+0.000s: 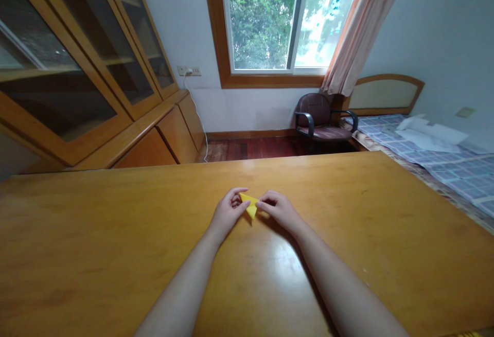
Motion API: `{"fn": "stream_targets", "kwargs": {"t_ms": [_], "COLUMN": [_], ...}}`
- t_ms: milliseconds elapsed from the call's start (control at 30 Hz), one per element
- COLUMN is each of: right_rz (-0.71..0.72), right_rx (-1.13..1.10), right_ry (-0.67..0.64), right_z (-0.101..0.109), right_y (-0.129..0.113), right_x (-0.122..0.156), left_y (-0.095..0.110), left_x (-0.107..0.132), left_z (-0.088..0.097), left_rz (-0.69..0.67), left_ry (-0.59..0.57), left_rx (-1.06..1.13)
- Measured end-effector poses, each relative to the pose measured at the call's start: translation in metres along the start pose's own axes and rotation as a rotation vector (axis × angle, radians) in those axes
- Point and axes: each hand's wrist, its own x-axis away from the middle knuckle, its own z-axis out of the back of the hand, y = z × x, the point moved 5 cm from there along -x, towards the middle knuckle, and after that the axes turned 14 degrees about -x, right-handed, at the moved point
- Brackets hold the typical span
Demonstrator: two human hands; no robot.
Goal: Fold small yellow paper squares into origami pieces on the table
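Observation:
A small piece of folded yellow paper (pixel 251 208), roughly triangular with a point aimed down toward me, is held between my two hands just above the wooden table (pixel 116 244). My left hand (pixel 230 208) pinches its left side, thumb in front and fingers curled behind. On the other side, my right hand (pixel 278 207) grips the paper's right corner between thumb and forefinger. The fingertips cover parts of both edges, so the fold's back is hidden.
Behind the table stand a glass-door cabinet (pixel 88 116) on the left and a maroon armchair (pixel 314 116) under the window. A bed (pixel 436 157) with a checked cover and white sheets lies at the right. A white cord (pixel 197 113) hangs from the wall socket.

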Motion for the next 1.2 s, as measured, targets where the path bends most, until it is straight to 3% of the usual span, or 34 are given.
{"fn": "stream_targets", "kwargs": {"t_ms": [1200], "right_rz": [-0.011], "right_rx": [0.019], "right_ry": [-0.002], "right_z": [-0.0013], "right_y": [-0.0008], "right_x": [-0.0007], "left_y": [0.0018], "left_x": [0.0015], "left_z": [-0.0012], "left_rz": [-0.015], "left_ry": [-0.010], "left_rx": [-0.073]}}
